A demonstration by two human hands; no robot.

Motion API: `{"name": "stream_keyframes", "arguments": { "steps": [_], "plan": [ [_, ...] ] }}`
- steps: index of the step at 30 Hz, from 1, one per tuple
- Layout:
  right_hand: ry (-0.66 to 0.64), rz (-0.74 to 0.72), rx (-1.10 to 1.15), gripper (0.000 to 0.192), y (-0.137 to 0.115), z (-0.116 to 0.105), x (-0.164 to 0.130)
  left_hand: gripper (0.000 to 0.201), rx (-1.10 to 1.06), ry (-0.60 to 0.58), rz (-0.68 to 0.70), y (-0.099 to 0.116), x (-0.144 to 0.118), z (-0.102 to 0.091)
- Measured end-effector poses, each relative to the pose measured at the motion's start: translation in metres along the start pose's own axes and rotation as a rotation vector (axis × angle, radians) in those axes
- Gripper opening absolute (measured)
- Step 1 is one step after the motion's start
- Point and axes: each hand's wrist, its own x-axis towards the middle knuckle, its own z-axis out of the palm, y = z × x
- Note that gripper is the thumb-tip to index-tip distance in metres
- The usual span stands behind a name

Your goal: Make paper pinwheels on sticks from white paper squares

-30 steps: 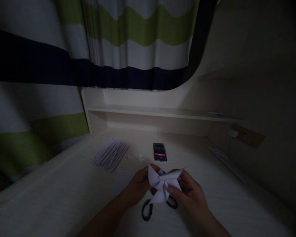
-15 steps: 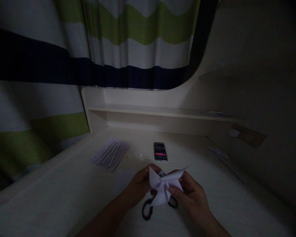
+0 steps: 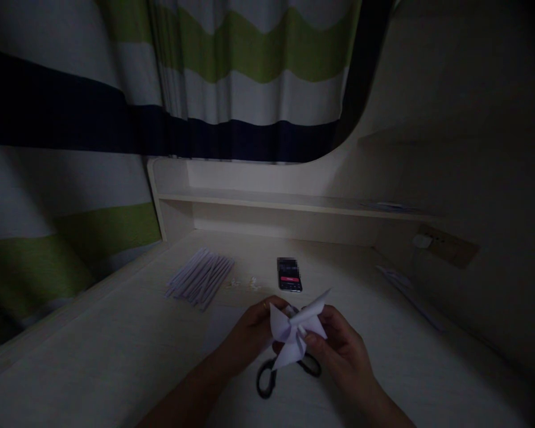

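A white paper pinwheel [image 3: 289,339] with curled blades is held up between both hands over the desk. My left hand [image 3: 252,330] grips it from the left, its fingertips partly hidden behind the paper. From the right, my right hand [image 3: 341,348] has its thumb near the pinwheel's centre, where a small white piece shows; the other fingers curl behind the blades. Beneath the pinwheel lie scissors with black handles [image 3: 266,380], their blades hidden by the paper and hands. A sheet of white paper [image 3: 220,324] rests on the desk beside my left wrist.
A pile of thin white rolled paper sticks [image 3: 200,276] lies at the back left. Small white bits [image 3: 254,283] sit near a phone [image 3: 289,274] with a lit screen. Papers [image 3: 408,294] lie at the right; a shelf [image 3: 267,201] spans the back below a striped curtain [image 3: 249,65].
The pinwheel has turned slightly and its right side has shifted left, with my right hand moving a little left too. More of the scissors' right handle shows.
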Motion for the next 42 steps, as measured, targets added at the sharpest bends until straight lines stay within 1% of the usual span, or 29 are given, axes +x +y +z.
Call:
{"name": "stream_keyframes", "arguments": {
  "steps": [5, 10, 14, 23, 27, 30, 32, 34, 37, 40, 42],
  "plan": [
    [0.005, 0.0, 0.036, 0.019, 0.0, 0.004, -0.001, 0.022, -0.032, 0.029, -0.007, -0.001, 0.0, 0.001],
    [0.017, 0.04, 0.057, 0.019, -0.002, 0.007, -0.002, 0.022, -0.083, 0.046, -0.012, 0.001, -0.001, 0.003],
    [0.021, 0.042, 0.033, 0.018, 0.0, 0.007, -0.002, 0.023, -0.082, 0.031, -0.007, 0.002, -0.001, 0.005],
    [0.033, 0.03, -0.058, 0.018, 0.0, 0.006, -0.001, 0.02, -0.029, 0.021, -0.008, 0.005, -0.002, 0.006],
    [0.021, 0.007, -0.034, 0.018, 0.001, 0.005, 0.0, 0.019, 0.004, 0.021, -0.017, 0.009, -0.002, 0.004],
    [0.038, -0.034, -0.053, 0.03, 0.003, 0.003, 0.001, 0.015, 0.025, 0.058, -0.03, 0.009, -0.002, -0.001],
    [0.037, -0.042, -0.073, 0.039, 0.003, 0.003, 0.001, 0.012, -0.018, 0.118, -0.047, 0.006, 0.0, -0.006],
    [0.019, -0.04, -0.073, 0.043, 0.002, 0.004, 0.001, 0.013, -0.104, 0.196, -0.057, 0.002, 0.001, -0.009],
    [0.003, -0.032, -0.039, 0.04, 0.001, 0.006, 0.002, 0.016, -0.201, 0.249, -0.044, -0.002, 0.004, -0.009],
    [0.009, -0.014, 0.023, 0.035, 0.004, 0.006, 0.005, 0.017, -0.231, 0.252, -0.011, 0.0, 0.008, -0.006],
    [-0.004, -0.014, 0.047, 0.031, 0.008, 0.006, 0.008, 0.021, -0.224, 0.269, 0.025, 0.004, 0.01, -0.005]
  ]
}}
